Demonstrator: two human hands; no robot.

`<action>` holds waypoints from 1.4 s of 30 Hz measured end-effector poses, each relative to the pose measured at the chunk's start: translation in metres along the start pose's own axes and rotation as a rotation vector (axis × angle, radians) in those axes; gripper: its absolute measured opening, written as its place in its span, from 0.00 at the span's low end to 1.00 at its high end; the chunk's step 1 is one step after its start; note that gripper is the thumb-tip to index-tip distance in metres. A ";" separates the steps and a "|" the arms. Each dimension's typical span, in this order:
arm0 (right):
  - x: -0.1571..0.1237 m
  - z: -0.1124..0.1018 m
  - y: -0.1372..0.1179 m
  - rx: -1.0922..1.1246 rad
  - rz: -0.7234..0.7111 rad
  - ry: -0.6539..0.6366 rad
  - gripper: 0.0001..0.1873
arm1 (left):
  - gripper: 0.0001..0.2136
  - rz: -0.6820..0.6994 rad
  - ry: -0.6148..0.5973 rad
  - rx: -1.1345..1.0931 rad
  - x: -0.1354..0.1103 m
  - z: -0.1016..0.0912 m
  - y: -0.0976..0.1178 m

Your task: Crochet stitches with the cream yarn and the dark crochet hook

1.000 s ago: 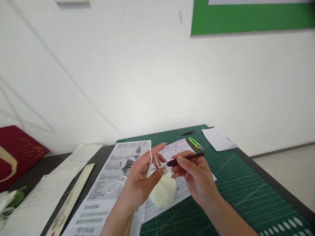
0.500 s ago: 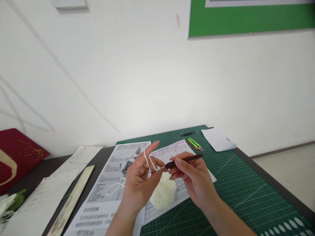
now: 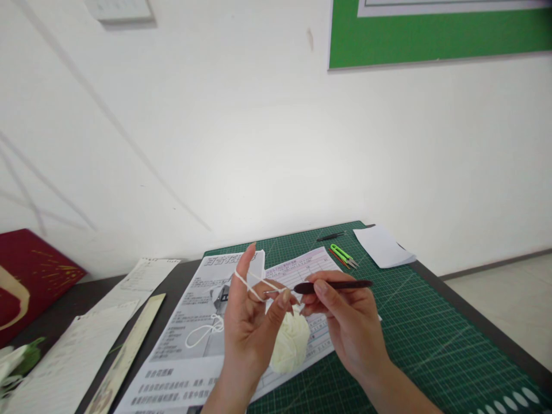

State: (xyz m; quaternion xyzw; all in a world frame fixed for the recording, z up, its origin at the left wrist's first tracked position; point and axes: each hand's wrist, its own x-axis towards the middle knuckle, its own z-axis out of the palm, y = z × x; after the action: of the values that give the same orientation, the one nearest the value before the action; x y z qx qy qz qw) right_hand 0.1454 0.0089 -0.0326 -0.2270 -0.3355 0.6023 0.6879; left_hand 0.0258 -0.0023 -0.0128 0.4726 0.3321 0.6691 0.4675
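My left hand has its index finger raised, with white yarn looped around it and running toward the pinched thumb and fingers. My right hand grips a crochet hook by its dark brown handle, pen-like. The hook's thin metal shaft reaches left to the yarn beside my left fingers. Whether the tip has caught the strand is too small to tell. Below and between both hands sits a pale cream yarn ball on the papers. A loose loop of white yarn lies on the printed sheet left of my left hand.
A green cutting mat covers much of the table. Printed sheets lie under my hands. Green thread snips, black tweezers and folded white paper are behind. A ruler-like strip and handwritten pages lie left, near a red board.
The hook and my right hand have shifted right, away from the left fingers. My left index finger is now more upright, and the yarn stretches longer from it.
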 end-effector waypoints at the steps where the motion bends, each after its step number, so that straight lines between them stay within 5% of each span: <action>1: 0.000 0.000 0.000 0.014 0.009 0.004 0.05 | 0.32 0.004 -0.007 -0.027 0.000 0.000 0.000; 11: 0.007 0.000 0.000 0.099 0.184 -0.040 0.06 | 0.30 -0.161 -0.224 -0.219 0.013 -0.018 0.002; 21: 0.003 0.003 0.005 -0.061 0.102 -0.069 0.05 | 0.34 -0.254 -0.093 -0.163 0.014 -0.017 0.004; 30: 0.005 0.001 0.007 0.008 0.141 -0.034 0.06 | 0.31 -0.356 -0.185 -0.270 0.017 -0.019 0.008; 36: 0.006 0.004 0.006 0.156 0.243 -0.018 0.08 | 0.35 -0.126 -0.202 -0.148 0.010 -0.021 0.009; 42: 0.002 0.005 0.007 0.109 0.130 0.046 0.07 | 0.35 0.040 -0.043 0.021 0.003 -0.006 0.005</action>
State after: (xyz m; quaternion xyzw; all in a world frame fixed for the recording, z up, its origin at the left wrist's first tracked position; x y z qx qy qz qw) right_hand 0.1376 0.0118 -0.0338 -0.2244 -0.2708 0.6577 0.6662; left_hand 0.0185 -0.0014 -0.0093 0.4981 0.3196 0.6645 0.4563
